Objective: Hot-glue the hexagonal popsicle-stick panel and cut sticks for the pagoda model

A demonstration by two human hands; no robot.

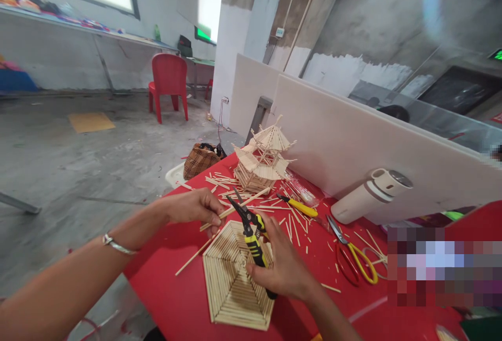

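Between the fingertips of my left hand (208, 209) is a thin wooden stick (254, 196), slanting up to the right. A second stick (193, 258) reaches down-left from beneath the same hand; whether it is gripped too I cannot tell. My right hand (281, 262) is wrapped round black-and-yellow pruning snips (254, 244), whose parted blades point up-left at the held stick. Below both hands lies a hexagonal panel of sticks (223, 294), set in concentric rings and partly covered by my right hand. Beyond them stands a pagoda model (264, 160) built of sticks.
Loose sticks (292, 228) litter the red table (164, 268). A yellow-handled tool (301, 206), scissors (355, 260) and a cream bottle (363, 200) are on the right. A white board (325, 137) rises behind. A plaid bag (202, 160) and red chair (170, 77) are beyond the table.
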